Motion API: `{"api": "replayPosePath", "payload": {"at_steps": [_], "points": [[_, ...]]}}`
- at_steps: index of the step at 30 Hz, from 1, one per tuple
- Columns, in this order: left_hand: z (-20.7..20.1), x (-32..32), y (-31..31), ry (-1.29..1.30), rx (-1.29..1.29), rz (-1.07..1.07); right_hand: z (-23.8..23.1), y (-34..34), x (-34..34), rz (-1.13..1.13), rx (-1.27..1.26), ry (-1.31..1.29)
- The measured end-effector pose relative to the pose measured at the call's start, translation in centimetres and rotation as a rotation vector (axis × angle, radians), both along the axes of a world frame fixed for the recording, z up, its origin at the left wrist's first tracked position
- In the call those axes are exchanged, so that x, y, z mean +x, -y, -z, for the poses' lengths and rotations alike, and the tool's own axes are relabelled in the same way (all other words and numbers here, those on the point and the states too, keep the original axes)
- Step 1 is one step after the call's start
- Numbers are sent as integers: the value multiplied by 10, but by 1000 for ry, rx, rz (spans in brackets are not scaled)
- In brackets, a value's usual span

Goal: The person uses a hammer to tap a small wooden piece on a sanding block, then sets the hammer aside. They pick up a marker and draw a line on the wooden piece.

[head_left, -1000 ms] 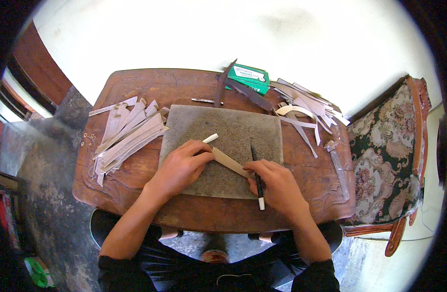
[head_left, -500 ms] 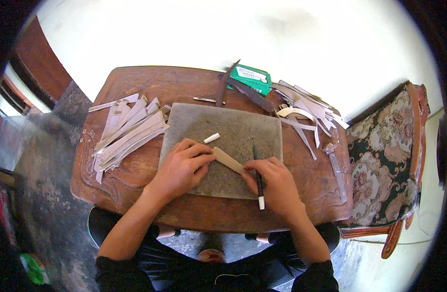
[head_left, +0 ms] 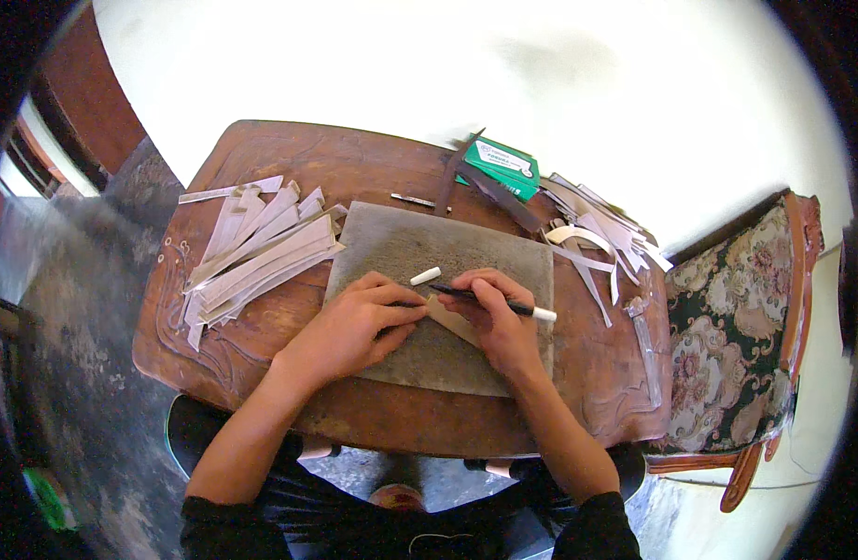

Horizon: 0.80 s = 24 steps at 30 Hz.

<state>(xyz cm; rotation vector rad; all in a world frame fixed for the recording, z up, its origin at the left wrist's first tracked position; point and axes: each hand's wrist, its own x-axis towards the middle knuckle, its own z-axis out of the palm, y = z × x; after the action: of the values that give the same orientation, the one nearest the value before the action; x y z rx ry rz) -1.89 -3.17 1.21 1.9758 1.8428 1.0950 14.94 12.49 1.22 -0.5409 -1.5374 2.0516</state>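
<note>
A tan flat strip (head_left: 455, 322) lies slantwise on a grey board (head_left: 391, 369). My left hand (head_left: 359, 327) has its thumb and fingertips closed on the strip's far left end. In my right hand (head_left: 502, 322) is a black marker pen (head_left: 519, 306) with a white rear end, held in a writing grip. The pen's tip points left, close to the strip's end by my left fingertips. Part of the strip's lower right end is hidden under my right hand. Just beyond the fingers, a small white pen cap (head_left: 426, 276) rests on the board.
Many pale strips (head_left: 270, 257) are piled on the wooden table (head_left: 289, 392) at left. More strips and curved offcuts (head_left: 597, 233) lie at right. Behind the board are a green box (head_left: 503, 166), dark strips (head_left: 457, 173) and a thin pen-like stick (head_left: 412, 200). A flowered chair (head_left: 727, 327) stands at right.
My right hand has moved up and left, swinging the marker pen from upright to nearly level, its tip at the strip's end. My left hand stays on the strip. The view has shifted slightly.
</note>
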Motion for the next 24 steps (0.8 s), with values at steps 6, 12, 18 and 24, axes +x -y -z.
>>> {"api": "replayPosePath", "payload": {"at_steps": [6,12,18,24], "points": [[0,-4,0,33,-5,31,11,-7,1,51,292,162],[-2,-7,0,57,-32,61,3,3,-3,22,358,136],[-5,-8,0,81,-55,70,0,4,-1,46,436,216],[-4,-10,1,88,-67,76,-7,1,4,31,540,365]]}}
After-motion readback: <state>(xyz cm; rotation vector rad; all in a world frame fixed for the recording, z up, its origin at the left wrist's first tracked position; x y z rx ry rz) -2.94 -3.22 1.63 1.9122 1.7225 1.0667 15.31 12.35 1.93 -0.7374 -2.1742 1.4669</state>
